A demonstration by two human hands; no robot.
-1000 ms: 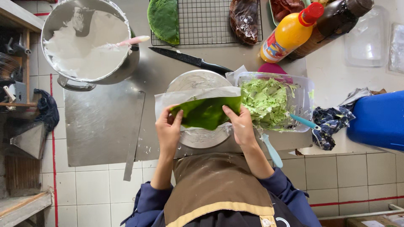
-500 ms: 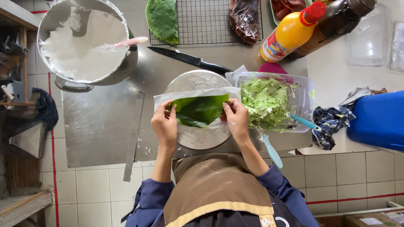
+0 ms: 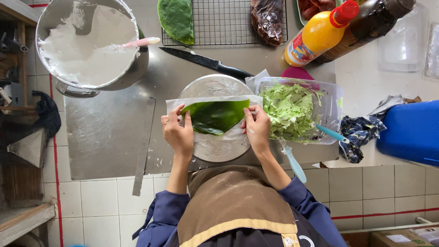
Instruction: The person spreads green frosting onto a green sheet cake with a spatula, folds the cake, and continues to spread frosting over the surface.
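The left hand (image 3: 178, 132) and right hand (image 3: 257, 128) pinched the ends of a white sheet (image 3: 215, 101) folded over a green crepe (image 3: 215, 116) on the round pan (image 3: 215, 87). Wrapping seemed underway; the next fold would need even pressure along both edges.

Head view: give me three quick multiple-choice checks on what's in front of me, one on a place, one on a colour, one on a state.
1. Where does the knife lie?
A. Between the wire rack and the round metal plate
B. Inside the big bowl
C. On the floor tiles

2. What colour is the cap of the yellow bottle?
A. Blue
B. Red
C. White

3. How is the green sheet held?
A. By the left hand alone
B. By no hand
C. By the left hand and right hand, one at each end

Answers: 1 A, it lies just beyond the plate, before the rack. 2 B, the cap is red. 3 C, fingers pinch both ends.
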